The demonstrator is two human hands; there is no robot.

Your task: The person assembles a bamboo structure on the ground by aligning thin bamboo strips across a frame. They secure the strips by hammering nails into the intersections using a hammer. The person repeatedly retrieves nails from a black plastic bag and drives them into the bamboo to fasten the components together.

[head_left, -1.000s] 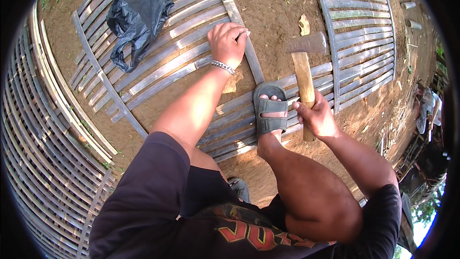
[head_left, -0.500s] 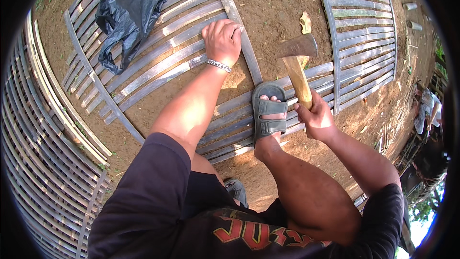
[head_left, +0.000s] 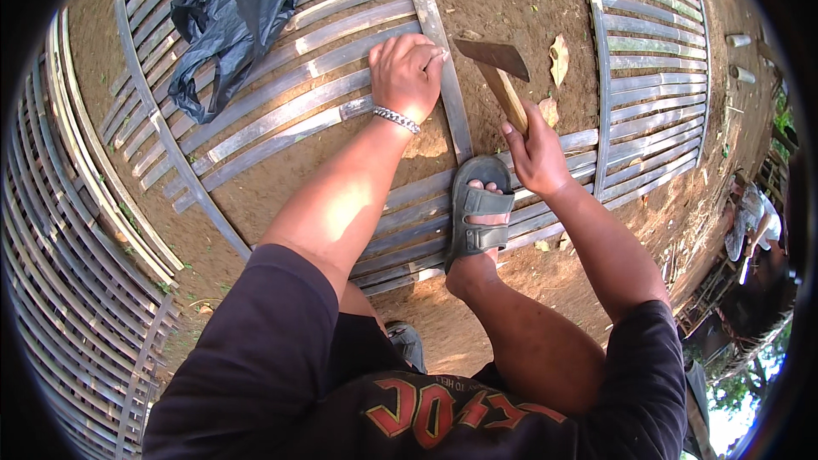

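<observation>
Axe [head_left: 494, 57], one, held just beside the batten [head_left: 456, 115] of one bamboo panel [head_left: 358, 24]

Right hand [head_left: 541, 153], one, closed around the wooden handle [head_left: 501, 95]; left hand [head_left: 405, 77], one, curled at the batten, whether pinching anything cannot be told; step, as judged: steadying the panel, axe poised; next move seems to call for keeping clear of the axe head [head_left: 511, 61]; also one black bag [head_left: 234, 13], one bracelet [head_left: 397, 119], two larger dry leaves [head_left: 558, 60]

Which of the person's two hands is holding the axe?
The right hand: it grips the axe by its wooden handle. The left hand is apart from the axe, at the slatted bamboo panel.
</observation>
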